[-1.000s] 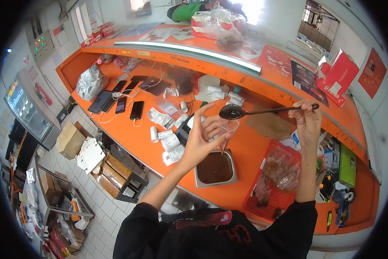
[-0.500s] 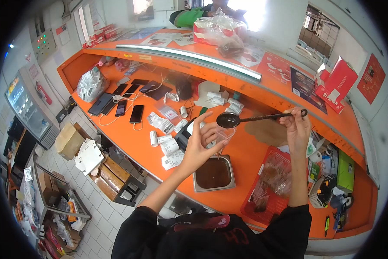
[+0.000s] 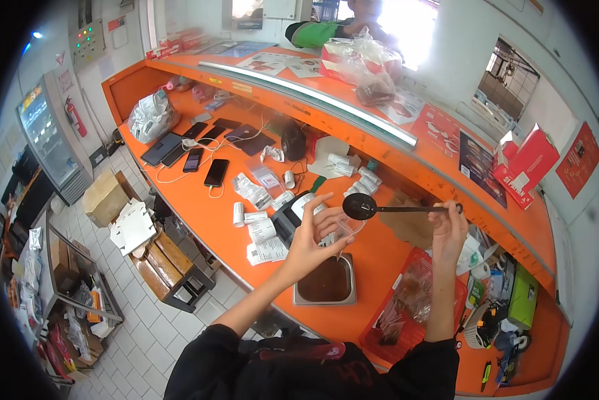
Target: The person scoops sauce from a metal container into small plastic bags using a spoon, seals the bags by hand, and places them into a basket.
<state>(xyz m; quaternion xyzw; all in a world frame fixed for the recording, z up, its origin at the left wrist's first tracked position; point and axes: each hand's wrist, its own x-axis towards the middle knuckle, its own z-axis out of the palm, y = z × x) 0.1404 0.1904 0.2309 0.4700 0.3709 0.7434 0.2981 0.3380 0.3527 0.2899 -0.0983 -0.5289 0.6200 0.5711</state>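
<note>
My left hand (image 3: 313,233) is closed on a small clear plastic bag (image 3: 348,231), its mouth spread between thumb and fingers. My right hand (image 3: 450,232) grips the far end of a black ladle (image 3: 406,209). The round ladle bowl (image 3: 359,206) hangs just above the bag's mouth, dark and glossy inside; how full it is I cannot tell. Below my left hand stands a rectangular metal pan (image 3: 354,292) of brown sauce (image 3: 323,283). Near my right forearm, a red plastic basket (image 3: 373,340) holds several clear bags with dark contents.
Printed receipts (image 3: 267,243) and a black printer (image 3: 287,220) lie beyond my left wrist. Several phones (image 3: 217,173) with cables rest farther left. An orange shelf (image 3: 299,90) overhangs the counter. Across it, a person in a green sleeve (image 3: 311,35) stands behind a bagged box (image 3: 333,61).
The whole view has turned slightly, and the right side of the scene sits lower. Both hands keep their hold, with the ladle bowl still over the bag's mouth.
</note>
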